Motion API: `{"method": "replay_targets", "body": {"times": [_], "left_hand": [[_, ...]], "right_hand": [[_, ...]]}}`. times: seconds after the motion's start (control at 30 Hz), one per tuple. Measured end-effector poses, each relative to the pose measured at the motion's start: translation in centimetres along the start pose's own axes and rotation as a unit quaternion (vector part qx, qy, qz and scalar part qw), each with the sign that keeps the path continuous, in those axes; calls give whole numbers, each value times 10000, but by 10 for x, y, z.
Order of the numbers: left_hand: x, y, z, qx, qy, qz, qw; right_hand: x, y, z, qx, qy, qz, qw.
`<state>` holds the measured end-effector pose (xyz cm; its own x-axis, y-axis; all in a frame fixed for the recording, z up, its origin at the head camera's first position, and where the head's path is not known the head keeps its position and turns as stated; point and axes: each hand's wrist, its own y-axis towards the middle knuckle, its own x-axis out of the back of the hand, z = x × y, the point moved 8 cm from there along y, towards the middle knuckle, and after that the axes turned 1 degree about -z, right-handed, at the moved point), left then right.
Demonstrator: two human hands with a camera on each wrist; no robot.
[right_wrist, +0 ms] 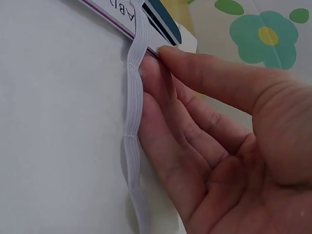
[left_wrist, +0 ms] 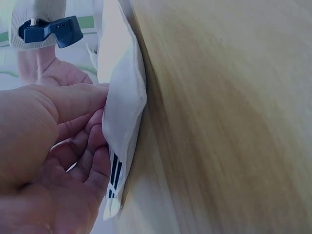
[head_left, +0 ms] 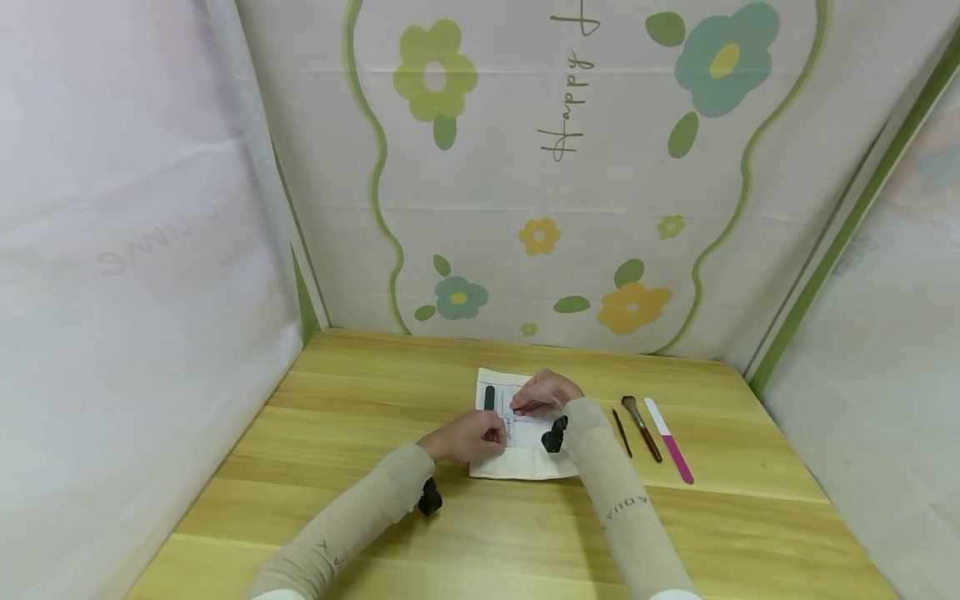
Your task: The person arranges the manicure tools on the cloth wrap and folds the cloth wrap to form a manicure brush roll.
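A cream cloth tool roll (head_left: 525,465) lies opened out on the table, with a white elastic band (right_wrist: 132,117) stitched into loops. My right hand (head_left: 546,393) is over its upper part. In the right wrist view, thumb and forefinger pinch the end of a pale nail file (right_wrist: 114,14) with printed letters and a purple edge, beside the elastic. My left hand (head_left: 471,437) grips at the roll's left side, fingers curled; its fingertips are partly hidden by the cloth in the left wrist view. A dark nail file (head_left: 490,397) sits at the roll's upper left.
To the right of the roll lie a thin dark stick (head_left: 622,433), a brush (head_left: 642,429) with a brown handle, and a white and magenta nail file (head_left: 670,442). Printed cloth walls (head_left: 480,217) stand behind and beside the wooden table (head_left: 360,392).
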<state>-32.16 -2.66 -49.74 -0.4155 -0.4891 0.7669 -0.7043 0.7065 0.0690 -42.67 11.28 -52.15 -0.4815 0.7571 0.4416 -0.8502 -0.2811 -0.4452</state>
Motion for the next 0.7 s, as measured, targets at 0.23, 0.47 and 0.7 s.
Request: {"method": "replay_targets", "body": {"times": [0.23, 0.47, 0.7], "left_hand": [[-2, 1, 0, 123, 87, 46, 9999], [-3, 0, -1, 135, 154, 52, 9998], [0, -1, -2, 163, 98, 28, 9998]], "right_hand": [[1, 3, 4, -136, -191, 109, 9997], [7, 8, 10, -133, -277, -451, 9985], [7, 11, 12, 12, 201, -679, 9975]]}}
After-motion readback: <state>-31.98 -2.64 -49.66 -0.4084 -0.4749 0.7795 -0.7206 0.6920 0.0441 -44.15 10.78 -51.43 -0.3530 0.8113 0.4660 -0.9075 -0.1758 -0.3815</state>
